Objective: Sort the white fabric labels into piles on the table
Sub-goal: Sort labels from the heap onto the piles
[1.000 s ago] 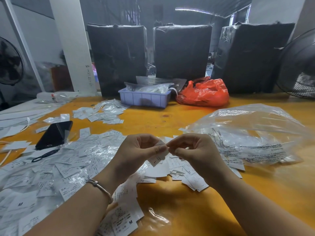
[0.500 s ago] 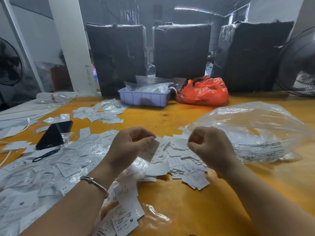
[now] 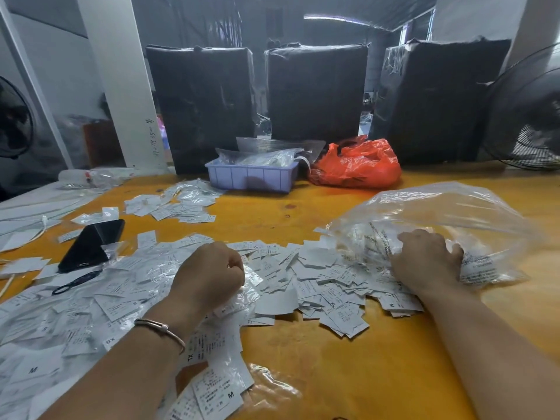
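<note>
White fabric labels lie in a loose heap (image 3: 318, 277) in the middle of the orange table (image 3: 378, 368). A wider spread of labels (image 3: 91, 304), some marked M, XS and XL, covers the near left. A smaller pile (image 3: 181, 204) lies farther back. My left hand (image 3: 209, 274) rests on the labels between the heap and the left spread, fingers curled; what they hold is hidden. My right hand (image 3: 427, 259) reaches into the mouth of a clear plastic bag (image 3: 439, 207) and rests on the labels inside.
A black phone (image 3: 91, 244) and a small black tool (image 3: 75, 281) lie at the left. At the back stand a lavender tray (image 3: 251, 177), an orange plastic bag (image 3: 357, 165) and three black wrapped boxes (image 3: 206, 107). A fan (image 3: 530, 110) stands at the right.
My hands parted from pinching a label together. The left hand carried it down to the labels on the left; the right hand moved right into the clear bag.
</note>
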